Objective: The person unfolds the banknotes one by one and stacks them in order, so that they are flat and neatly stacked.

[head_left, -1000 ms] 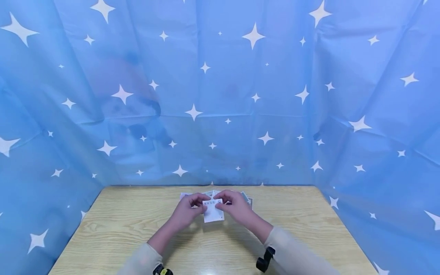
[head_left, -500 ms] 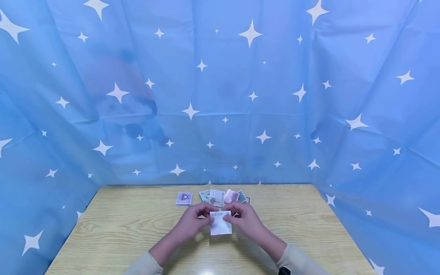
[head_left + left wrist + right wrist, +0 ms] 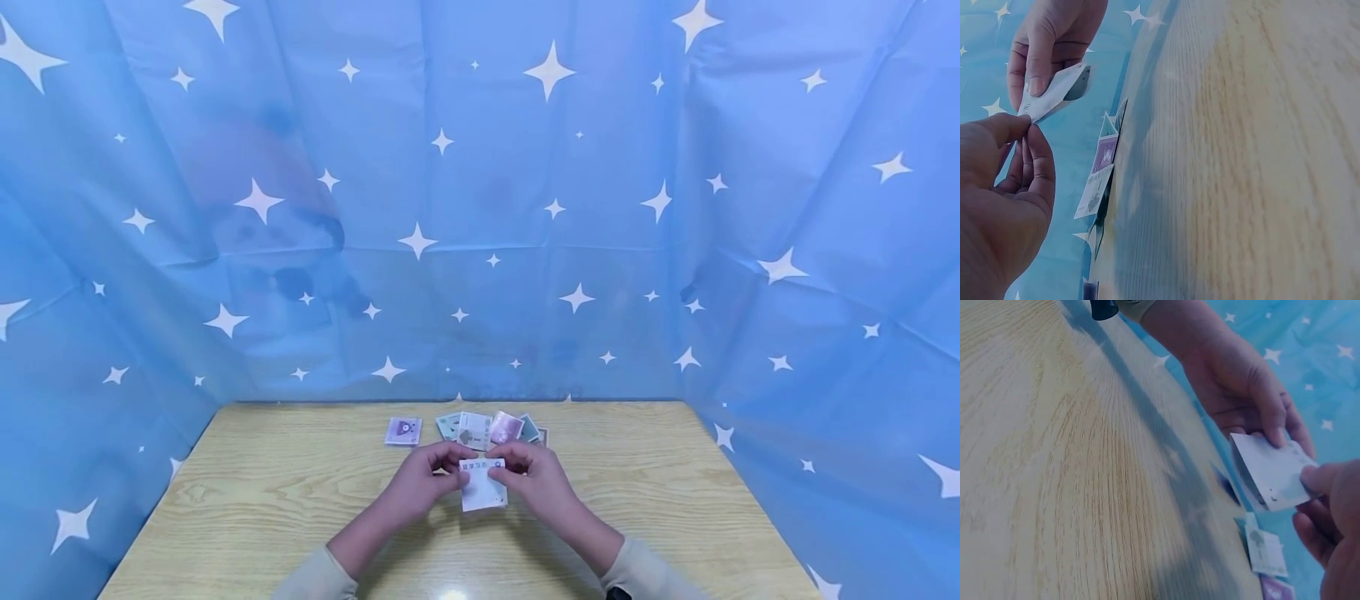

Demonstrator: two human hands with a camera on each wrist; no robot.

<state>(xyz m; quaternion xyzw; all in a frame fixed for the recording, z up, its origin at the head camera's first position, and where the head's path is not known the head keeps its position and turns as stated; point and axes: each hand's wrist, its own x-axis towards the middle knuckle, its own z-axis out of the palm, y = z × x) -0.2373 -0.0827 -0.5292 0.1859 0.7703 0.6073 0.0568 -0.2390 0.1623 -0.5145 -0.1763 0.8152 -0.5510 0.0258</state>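
Above the wooden table, a folded white paper [image 3: 483,497] with a line of dark print along its top is held between both hands. My left hand [image 3: 422,482] pinches its upper left part, thumb on the near face. My right hand [image 3: 537,478] grips the upper right part the same way. In the right wrist view the folded paper [image 3: 1266,469] shows two layers, slightly apart at the loose edge. In the left wrist view a greenish inner side of the folded paper [image 3: 1060,94] shows.
Beyond the hands, several printed notes lie overlapped: a green one [image 3: 448,426], a pale one [image 3: 475,430], a pink one [image 3: 507,427] and a dark green one [image 3: 528,429]. A purple note [image 3: 403,431] lies apart on the left. A starry blue curtain [image 3: 480,350] surrounds the table [image 3: 247,517].
Both hands have drawn the folded paper nearer to the body, uncovering the notes behind. The head view has shifted slightly. The print on the paper's near face looks different from half a second ago.
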